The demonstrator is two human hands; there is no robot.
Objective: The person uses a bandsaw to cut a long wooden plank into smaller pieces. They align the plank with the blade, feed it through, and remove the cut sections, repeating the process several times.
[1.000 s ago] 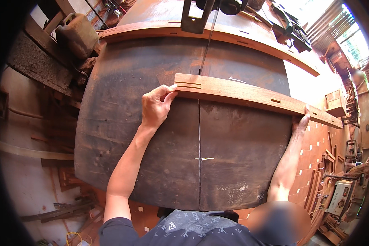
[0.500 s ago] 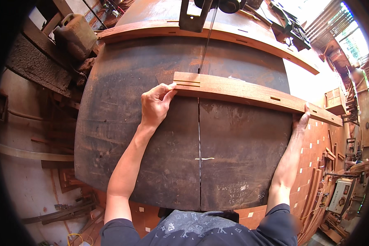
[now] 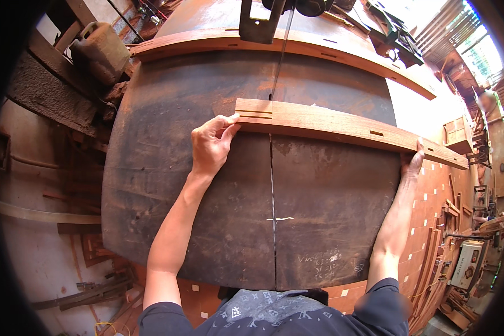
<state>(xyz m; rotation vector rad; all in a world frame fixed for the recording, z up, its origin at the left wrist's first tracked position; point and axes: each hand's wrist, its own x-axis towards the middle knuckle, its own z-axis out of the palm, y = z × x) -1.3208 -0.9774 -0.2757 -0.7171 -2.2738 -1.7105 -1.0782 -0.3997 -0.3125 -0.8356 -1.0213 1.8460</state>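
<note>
A long reddish-brown wooden rail [image 3: 330, 124] with slots cut through it lies across the dark metal saw table [image 3: 207, 196]. Two narrow grooves mark its left end. My left hand [image 3: 211, 147] pinches the near corner of that end between thumb and fingers. Toward the other end, my right hand [image 3: 413, 159] grips the rail's near edge, thumb on top; its other fingers are mostly hidden. A thin upright band saw blade [image 3: 284, 50] stands just beyond the rail near its grooved end; I cannot tell whether they touch. Above hangs the dark blade guide [image 3: 257, 25].
A second slotted rail [image 3: 353, 56] lies across the far part of the table. A dirty jerry can [image 3: 99, 51] stands at the far left. Wood strips [image 3: 428, 257] lie on the tiled floor at the right, near a pale boxy machine [image 3: 466, 263].
</note>
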